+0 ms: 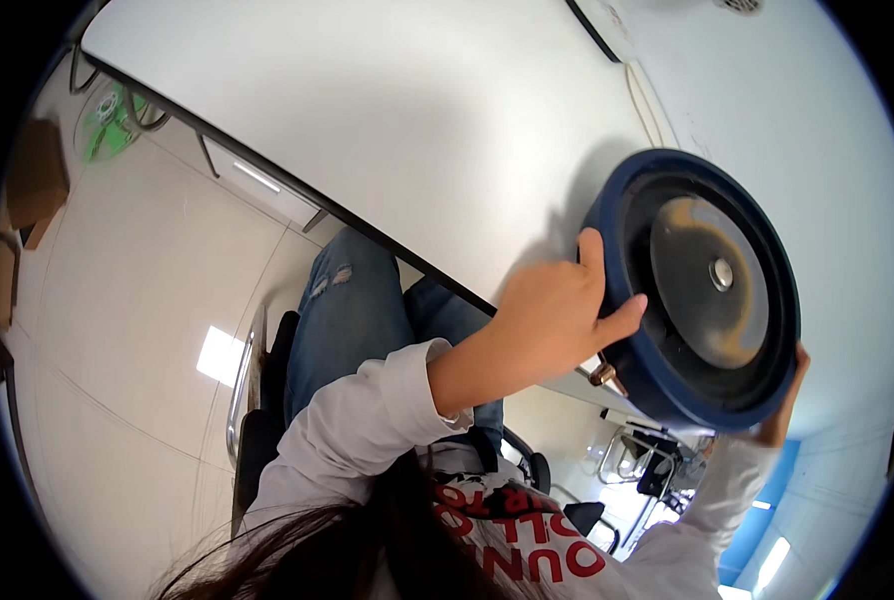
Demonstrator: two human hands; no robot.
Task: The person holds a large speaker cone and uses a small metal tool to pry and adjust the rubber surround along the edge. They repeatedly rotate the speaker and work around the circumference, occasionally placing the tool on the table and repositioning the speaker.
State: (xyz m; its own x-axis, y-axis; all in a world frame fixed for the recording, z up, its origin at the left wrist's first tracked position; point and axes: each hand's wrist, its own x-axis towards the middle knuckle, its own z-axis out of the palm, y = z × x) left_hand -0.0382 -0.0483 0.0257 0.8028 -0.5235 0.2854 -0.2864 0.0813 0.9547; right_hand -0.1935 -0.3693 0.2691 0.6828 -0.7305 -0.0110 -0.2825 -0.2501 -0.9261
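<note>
We grip the round dark-blue appliance (702,290) over the white table (387,110). Our left hand (552,305) curls around its rim; our right hand (782,410) clasps the opposite edge, fingers mostly hidden

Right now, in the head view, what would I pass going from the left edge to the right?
Brown cardboard box → green round fan-like thing on the floor → blue torn jeans → left hand gripping the rim → round dark-blue disc-shaped appliance with a black underside → right hand at its far edge.
</note>
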